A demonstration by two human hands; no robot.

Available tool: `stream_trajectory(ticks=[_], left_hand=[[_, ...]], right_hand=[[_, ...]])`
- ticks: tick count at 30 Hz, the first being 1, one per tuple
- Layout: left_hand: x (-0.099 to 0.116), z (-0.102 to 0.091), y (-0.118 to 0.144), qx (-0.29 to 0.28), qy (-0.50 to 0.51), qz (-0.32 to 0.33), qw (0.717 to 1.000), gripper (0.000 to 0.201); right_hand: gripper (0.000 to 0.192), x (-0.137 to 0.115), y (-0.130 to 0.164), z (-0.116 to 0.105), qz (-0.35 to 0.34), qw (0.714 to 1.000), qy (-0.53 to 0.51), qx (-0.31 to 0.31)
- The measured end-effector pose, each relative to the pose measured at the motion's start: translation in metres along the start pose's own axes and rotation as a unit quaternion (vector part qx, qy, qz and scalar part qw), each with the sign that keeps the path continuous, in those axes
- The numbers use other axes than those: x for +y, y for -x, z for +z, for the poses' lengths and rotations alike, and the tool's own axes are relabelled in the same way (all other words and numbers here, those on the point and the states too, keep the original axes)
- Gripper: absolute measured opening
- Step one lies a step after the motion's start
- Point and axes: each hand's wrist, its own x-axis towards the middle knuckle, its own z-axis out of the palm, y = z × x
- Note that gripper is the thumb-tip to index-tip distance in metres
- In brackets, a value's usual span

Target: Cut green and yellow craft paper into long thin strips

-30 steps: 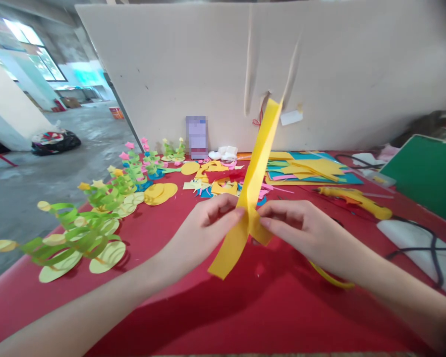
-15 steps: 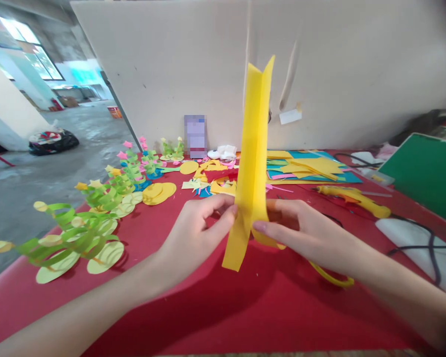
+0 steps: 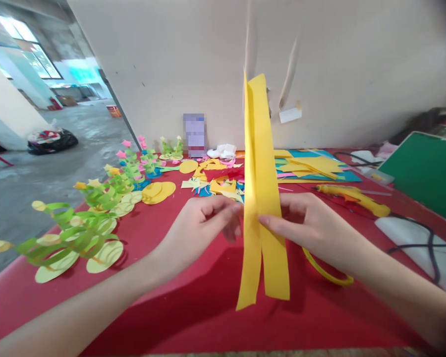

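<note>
**Yellow strip upright in the right hand**

From here I see the yellow strip standing tall, creased lengthwise, its lower part parted into two legs that hang above the red table. The right hand is clamped on it below mid-height, thumb flat on the front near the crease, the other fingers tucked behind the right edge. The left hand is at the opposite edge, thumb and forefinger close together; whether they touch or pinch the strip, I can't tell.

Past the right hand, a shallow clear tray near the green board has something small and yellow in it, too blurred to name. On the floor off to the left, a black bag bulges with red and pale stuff at its mouth; an orange bucket stands farther back, its inside hard to make out. Curly green paper plants line the table's left side, and a yellow glue gun lies on the right.
</note>
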Motion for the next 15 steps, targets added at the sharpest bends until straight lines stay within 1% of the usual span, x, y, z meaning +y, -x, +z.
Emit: stream_trajectory(ticks=[2,3,4,6,8,11,15], left_hand=[[-0.0002,0.0004,0.0021,-0.018,0.035,-0.004,0.999,0.04],[0.0,0.0008,0.0031,-0.03,0.038,-0.002,0.999,0.04],[0.0004,0.0015,0.004,-0.043,0.031,0.002,0.999,0.036],[0.0019,0.0033,0.0057,-0.068,0.009,0.016,0.998,0.022],[0.0036,0.0052,0.0073,-0.083,0.02,0.019,0.996,0.019],[0.0049,0.0069,0.0094,-0.071,0.074,0.017,0.995,0.021],[0.0038,0.0063,0.0098,-0.059,0.094,0.017,0.994,0.019]], right_hand=[[0.023,0.0005,-0.0008,0.0011,0.002,1.0,-0.004,-0.001],[0.023,0.0006,-0.0011,0.0015,0.004,1.0,-0.004,0.001],[0.023,0.0007,-0.0012,0.0017,0.008,1.0,-0.005,0.002],[0.023,0.0001,-0.0005,0.0015,0.015,1.0,-0.013,-0.003],[0.024,-0.0013,0.0012,0.0006,0.015,0.999,-0.031,-0.017],[0.027,-0.0041,0.0044,-0.0011,0.014,0.997,-0.059,-0.037],[0.028,-0.0062,0.007,-0.0015,-0.001,0.995,-0.084,-0.058]])
